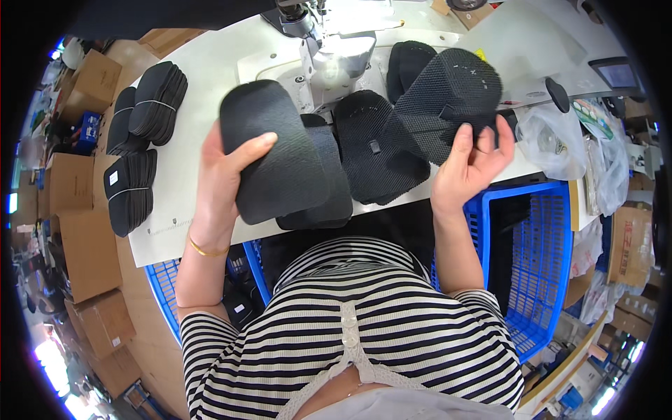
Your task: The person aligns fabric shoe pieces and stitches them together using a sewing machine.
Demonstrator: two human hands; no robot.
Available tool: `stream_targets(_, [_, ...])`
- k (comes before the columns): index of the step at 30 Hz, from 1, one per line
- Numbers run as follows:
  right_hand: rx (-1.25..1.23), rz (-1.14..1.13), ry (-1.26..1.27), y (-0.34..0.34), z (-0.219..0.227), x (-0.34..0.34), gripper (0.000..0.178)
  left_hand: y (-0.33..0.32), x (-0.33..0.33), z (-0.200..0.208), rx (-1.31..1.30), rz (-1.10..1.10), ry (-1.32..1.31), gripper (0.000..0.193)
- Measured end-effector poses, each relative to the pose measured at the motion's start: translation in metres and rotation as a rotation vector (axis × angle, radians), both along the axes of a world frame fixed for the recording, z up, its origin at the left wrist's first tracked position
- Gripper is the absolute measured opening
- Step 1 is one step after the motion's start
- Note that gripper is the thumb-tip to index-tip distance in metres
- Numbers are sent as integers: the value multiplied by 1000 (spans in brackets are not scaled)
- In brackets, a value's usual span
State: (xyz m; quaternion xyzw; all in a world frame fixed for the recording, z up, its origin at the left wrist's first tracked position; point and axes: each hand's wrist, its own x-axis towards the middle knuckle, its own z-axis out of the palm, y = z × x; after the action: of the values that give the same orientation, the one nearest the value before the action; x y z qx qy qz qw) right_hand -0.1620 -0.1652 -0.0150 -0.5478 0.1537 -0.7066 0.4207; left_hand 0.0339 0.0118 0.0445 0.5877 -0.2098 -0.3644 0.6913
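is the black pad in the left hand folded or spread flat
Spread flat: the black pad shows a broad, rounded face with no visible fold under the thumb of the left hand.

The smooth black pad (273, 157) partly hides the left hand (221, 173) behind it.

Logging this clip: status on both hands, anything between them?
Left hand gripping smooth black pad. Right hand holding textured black piece. More textured pieces between.
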Motion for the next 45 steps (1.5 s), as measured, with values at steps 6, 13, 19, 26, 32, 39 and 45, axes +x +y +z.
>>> stream_targets(6, [-125,605,574,22,40,16,17,-9,-31,16,-137,-190,205,23])
stream_targets(13, [-11,580,552,39,35,7,13,-13,-18,4,-303,52,106,22])
stream_targets(19, [103,604,537,45,33,3,9,-13,-14,1,-342,83,191,25])
stream_targets(26, [174,681,488,44,34,8,13,-19,-11,10,-312,92,103,25])
stream_targets(32, [507,868,496,36,48,15,15,-37,6,25,-231,75,9,26])
stream_targets(39, [451,934,611,11,67,44,20,-78,50,48,-81,-45,-137,29])
stream_targets(45, [474,916,493,8,65,59,16,-93,75,47,-37,-91,-143,20])
